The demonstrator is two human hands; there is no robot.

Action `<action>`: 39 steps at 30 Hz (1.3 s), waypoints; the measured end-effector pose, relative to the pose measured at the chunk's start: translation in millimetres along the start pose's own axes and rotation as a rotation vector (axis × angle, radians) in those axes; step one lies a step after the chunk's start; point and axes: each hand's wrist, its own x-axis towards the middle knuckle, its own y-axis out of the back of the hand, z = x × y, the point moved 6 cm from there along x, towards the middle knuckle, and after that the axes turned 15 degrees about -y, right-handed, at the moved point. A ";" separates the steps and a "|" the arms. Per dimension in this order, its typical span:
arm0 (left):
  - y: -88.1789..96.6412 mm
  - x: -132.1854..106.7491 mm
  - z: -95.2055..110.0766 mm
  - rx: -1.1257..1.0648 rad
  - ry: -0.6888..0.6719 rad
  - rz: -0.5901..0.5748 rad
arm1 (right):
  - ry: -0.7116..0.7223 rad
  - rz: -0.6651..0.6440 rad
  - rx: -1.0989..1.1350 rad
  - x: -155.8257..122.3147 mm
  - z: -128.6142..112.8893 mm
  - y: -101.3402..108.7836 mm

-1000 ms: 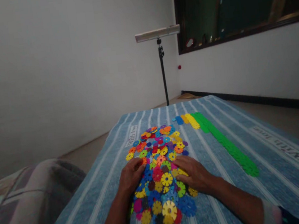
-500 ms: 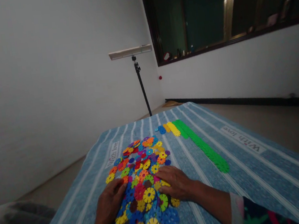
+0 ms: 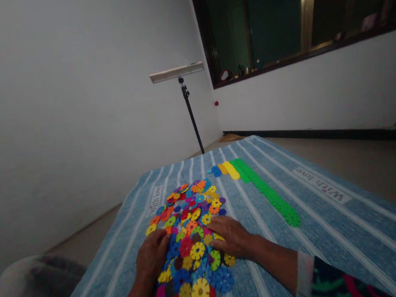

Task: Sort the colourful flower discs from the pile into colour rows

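The left hand (image 3: 152, 255) and right hand (image 3: 231, 237) rest half-curled against the discs (image 3: 197, 250); grip cannot be told. Quick push could scatter them.

Notched discs (image 3: 197, 251): plastic look, smooth, low sheen. Green row (image 3: 270, 193): same plastic look. Striped cloth (image 3: 324, 234) beneath: woven, matt. Sleeve (image 3: 339, 286): printed fabric, matt. Wall (image 3: 69, 97): smooth, matt, paint-like. Window pane (image 3: 275, 13): glassy. Window post (image 3: 308, 5): metallic sheen.

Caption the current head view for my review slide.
Left hand and right hand flank a multicoloured disc pile on striped cloth, a long green row lying farther right.
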 end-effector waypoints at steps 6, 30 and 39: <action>-5.0 0.4 4.5 0.084 0.002 -0.071 | 0.007 0.031 0.013 -1.5 3.1 -1.7; -13.9 10.5 12.6 0.254 0.033 -0.280 | -0.044 0.086 -0.002 -12.8 32.4 -12.3; -7.5 8.0 -0.8 0.231 0.107 -0.252 | -0.045 0.095 0.007 -15.4 34.4 -9.7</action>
